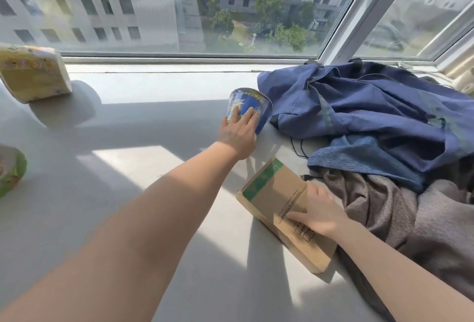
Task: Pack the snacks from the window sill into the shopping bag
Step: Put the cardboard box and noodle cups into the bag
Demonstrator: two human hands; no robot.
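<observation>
On sill [128,193] — left hand [239,133] grasps blue cup [246,101]; right hand [318,212] grips cardboard box [274,188].

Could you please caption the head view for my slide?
Left hand grips a blue cup, right hand holds a cardboard box, beside the blue bag.
</observation>
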